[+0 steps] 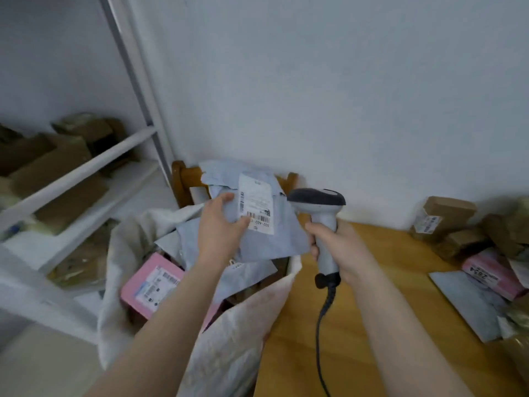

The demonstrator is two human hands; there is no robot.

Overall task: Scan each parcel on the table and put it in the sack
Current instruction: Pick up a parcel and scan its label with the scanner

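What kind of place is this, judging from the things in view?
Probably a small parcel sorting room: the right hand grips a barcode scanner, labelled parcels lie on the wooden table, and a shelf rack holds brown boxes.

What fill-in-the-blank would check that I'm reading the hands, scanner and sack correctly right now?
1. The left hand holds the grey parcel above the open ____.
2. The right hand has its fingers curled round the scanner, gripping it by its ____.
3. The leftmost parcel already inside is ____ in colour.
Missing words: sack; handle; pink.
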